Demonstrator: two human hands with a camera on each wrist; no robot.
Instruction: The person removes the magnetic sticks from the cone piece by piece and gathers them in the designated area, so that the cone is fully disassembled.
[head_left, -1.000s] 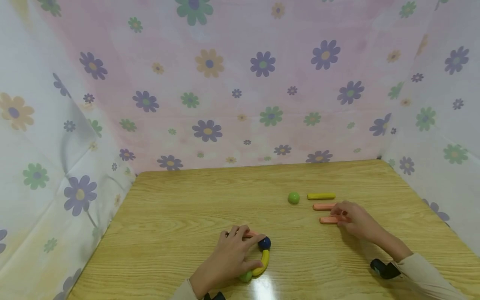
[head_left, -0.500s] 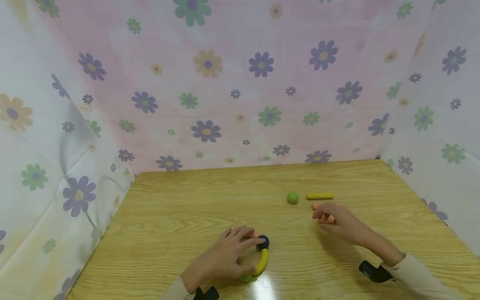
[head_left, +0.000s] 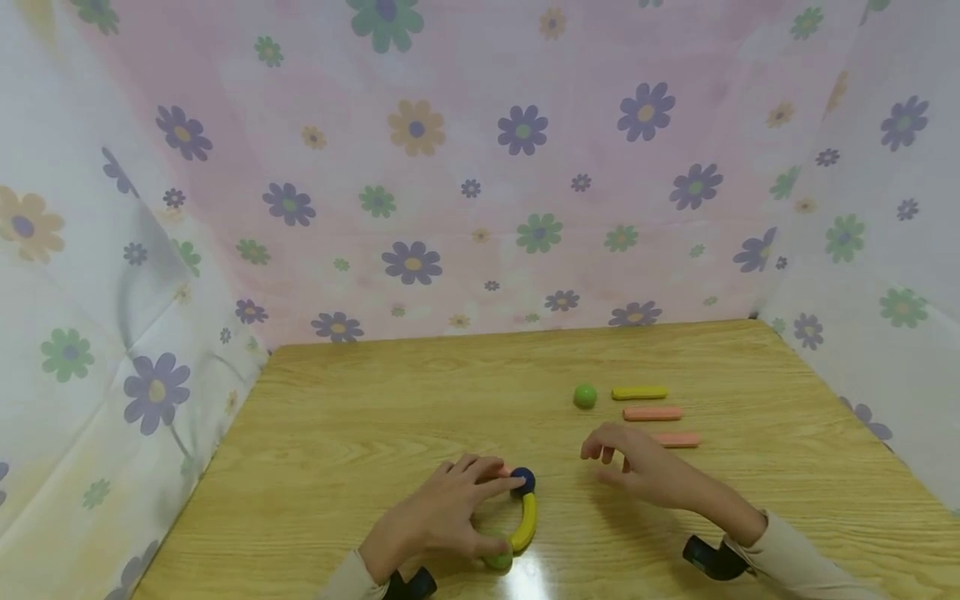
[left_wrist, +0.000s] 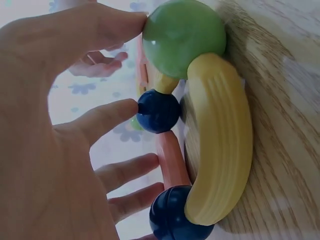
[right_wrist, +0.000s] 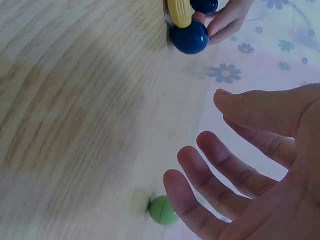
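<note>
Two pink sticks point(head_left: 652, 413), one yellow stick point(head_left: 638, 392), one green ball point(head_left: 585, 396)

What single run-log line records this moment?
left hand: holds curved toy chain | right hand: open, empty, above table | loose: green ball, yellow stick, two pink sticks

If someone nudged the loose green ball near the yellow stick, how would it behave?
The green ball is round and lies free on the smooth table, so it would probably roll. It looks small, hard and glossy, so likely light and a little slippery.
</note>
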